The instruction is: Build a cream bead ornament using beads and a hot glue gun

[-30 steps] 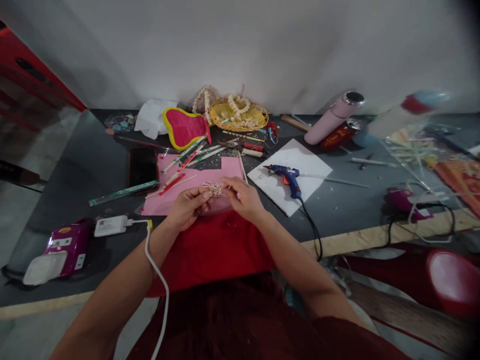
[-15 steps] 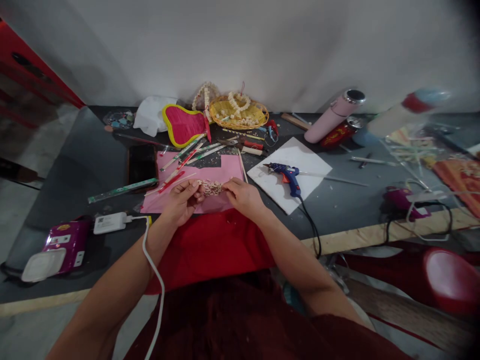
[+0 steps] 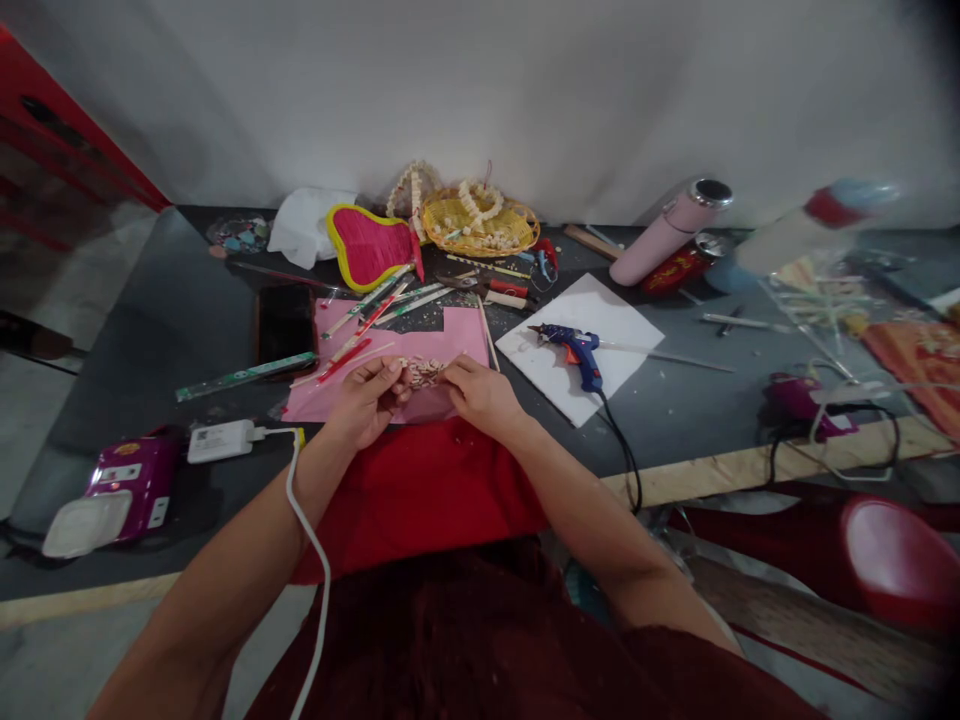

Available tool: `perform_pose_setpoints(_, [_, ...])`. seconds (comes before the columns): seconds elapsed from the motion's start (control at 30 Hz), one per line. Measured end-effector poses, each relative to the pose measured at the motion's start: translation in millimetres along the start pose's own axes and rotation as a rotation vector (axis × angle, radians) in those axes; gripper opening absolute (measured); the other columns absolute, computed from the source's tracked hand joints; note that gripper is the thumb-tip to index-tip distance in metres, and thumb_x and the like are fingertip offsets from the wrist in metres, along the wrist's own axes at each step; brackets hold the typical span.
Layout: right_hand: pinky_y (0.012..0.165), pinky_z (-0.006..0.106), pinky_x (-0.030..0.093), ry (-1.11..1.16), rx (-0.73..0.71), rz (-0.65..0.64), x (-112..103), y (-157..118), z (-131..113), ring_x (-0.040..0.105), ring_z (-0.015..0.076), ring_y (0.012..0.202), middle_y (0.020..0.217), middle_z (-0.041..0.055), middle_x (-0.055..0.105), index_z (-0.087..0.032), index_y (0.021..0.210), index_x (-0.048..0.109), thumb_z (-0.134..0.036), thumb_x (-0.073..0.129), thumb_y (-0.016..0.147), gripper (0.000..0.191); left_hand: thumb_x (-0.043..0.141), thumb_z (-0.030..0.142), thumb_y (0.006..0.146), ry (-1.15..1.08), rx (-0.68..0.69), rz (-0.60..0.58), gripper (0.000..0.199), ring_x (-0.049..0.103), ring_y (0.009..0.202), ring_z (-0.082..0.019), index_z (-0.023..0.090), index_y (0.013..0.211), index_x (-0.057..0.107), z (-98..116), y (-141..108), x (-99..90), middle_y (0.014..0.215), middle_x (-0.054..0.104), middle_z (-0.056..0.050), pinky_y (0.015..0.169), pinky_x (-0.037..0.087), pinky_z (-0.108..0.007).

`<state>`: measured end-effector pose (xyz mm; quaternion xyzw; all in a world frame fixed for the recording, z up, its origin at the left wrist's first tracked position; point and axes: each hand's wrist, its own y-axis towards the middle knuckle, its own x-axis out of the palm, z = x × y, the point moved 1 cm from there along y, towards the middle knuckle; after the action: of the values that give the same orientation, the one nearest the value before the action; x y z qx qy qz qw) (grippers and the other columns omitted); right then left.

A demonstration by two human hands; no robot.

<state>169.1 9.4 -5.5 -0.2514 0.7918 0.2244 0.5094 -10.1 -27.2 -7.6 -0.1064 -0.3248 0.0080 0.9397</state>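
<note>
Close together over a pink sheet (image 3: 466, 335), my two hands are at a small cluster of short, pale wooden pieces (image 3: 425, 373). My left hand (image 3: 366, 400) is closed, thumb and fingers pinching the cluster's left end. At the right end, the curled fingers of my right hand (image 3: 484, 396) grip it too. Whether the pieces are joined is too small to make out. Wrapped chopsticks (image 3: 367, 320) lie just beyond my left hand. To the right, a blue glue gun (image 3: 574, 348) rests on a white board (image 3: 630, 320).
A yellow basket (image 3: 442, 240) with pale pieces stands at the back, beside a pink-and-yellow shape (image 3: 367, 248). Pliers (image 3: 502, 288) lie in front of it. A phone (image 3: 285, 325) and a purple power strip (image 3: 135, 485) are left; a pink flask (image 3: 667, 235) leans right. A white cable (image 3: 311, 540) crosses my left forearm.
Both hands keep their hold on the cluster and have barely moved. The right fingers shift very slightly; the whole view tilts a little.
</note>
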Motion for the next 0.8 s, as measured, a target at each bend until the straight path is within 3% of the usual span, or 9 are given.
perform_pose_setpoints(0.43, [0.069, 0.025, 0.046, -0.140, 0.034, -0.048, 1, 1, -7, 0.060, 0.0187, 0.089, 0.104, 0.0074, 0.061, -0.019, 0.104, 0.058, -0.016, 0.041, 0.088, 0.023, 0.070, 0.024, 0.072, 0.060, -0.032, -0.075, 0.014, 0.048, 0.052, -0.006, 0.013, 0.073, 0.062, -4, -1, -1.8, 0.067, 0.058, -0.001, 0.044, 0.037, -0.018])
perform_pose_setpoints(0.57, [0.071, 0.025, 0.046, -0.108, 0.027, -0.043, 2, 1, -7, 0.060, 0.0186, 0.090, 0.105, 0.0074, 0.061, -0.019, 0.105, 0.058, -0.013, 0.043, 0.086, 0.025, 0.070, 0.024, 0.072, 0.065, -0.023, -0.092, 0.014, 0.048, 0.052, -0.006, 0.012, 0.072, 0.062, -4, -1, -1.8, 0.066, 0.057, -0.001, 0.045, 0.038, -0.018])
perform_pose_setpoints(0.7, [0.075, 0.024, 0.044, 0.039, 0.046, 0.064, -6, -1, -4, 0.060, 0.0165, 0.090, 0.103, 0.0054, 0.063, -0.019, 0.105, 0.056, -0.014, 0.044, 0.087, 0.023, 0.072, 0.023, 0.071, 0.042, -0.022, -0.081, 0.014, 0.047, 0.052, -0.005, 0.011, 0.072, 0.062, -3, -1, -0.7, 0.065, 0.058, -0.001, 0.048, 0.039, -0.017])
perform_pose_setpoints(0.8, [0.076, 0.024, 0.043, 0.103, 0.083, 0.176, -29, -12, 10, 0.060, 0.0161, 0.088, 0.098, 0.0050, 0.064, -0.019, 0.099, 0.056, -0.021, 0.043, 0.090, 0.016, 0.072, 0.021, 0.071, 0.017, -0.019, -0.081, 0.013, 0.046, 0.053, -0.005, 0.011, 0.072, 0.063, -3, 0, -0.5, 0.067, 0.058, -0.002, 0.050, 0.040, -0.017])
